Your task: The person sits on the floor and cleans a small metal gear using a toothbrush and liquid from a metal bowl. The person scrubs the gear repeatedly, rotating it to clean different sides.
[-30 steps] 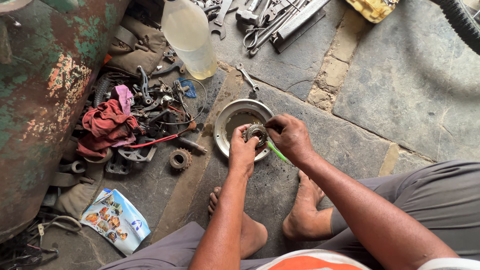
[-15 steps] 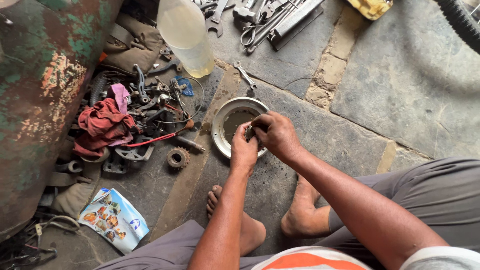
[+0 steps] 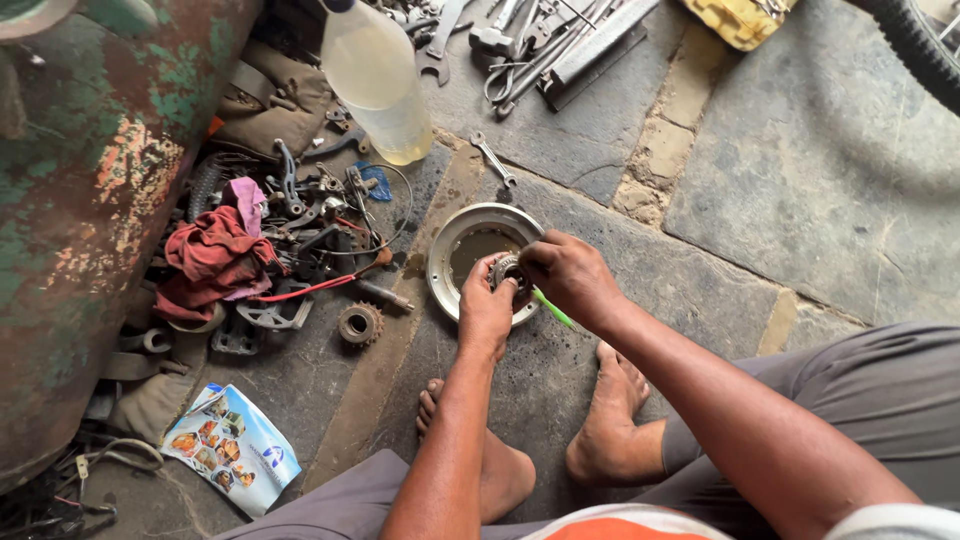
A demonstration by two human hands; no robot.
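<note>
My left hand [image 3: 486, 310] grips a small toothed metal sprocket [image 3: 507, 270] and holds it over a shallow round metal dish [image 3: 447, 243] with dark liquid in it. My right hand [image 3: 567, 276] is pressed against the sprocket from the right and holds a green-handled brush [image 3: 552, 307], whose handle sticks out below the fingers. The brush head is hidden behind my fingers. My two bare feet rest on the stone floor just below the dish.
A second sprocket [image 3: 358, 323] lies left of the dish. A pile of bike parts and a red rag [image 3: 212, 258] sit further left, by a rusty green drum [image 3: 70, 190]. A plastic bottle [image 3: 377, 80], wrenches [image 3: 494, 157] and a printed packet [image 3: 230, 447] lie around.
Both hands stayed on the sprocket over the dish and shifted slightly. The green brush handle, hidden half a second ago, shows again below my right hand.
</note>
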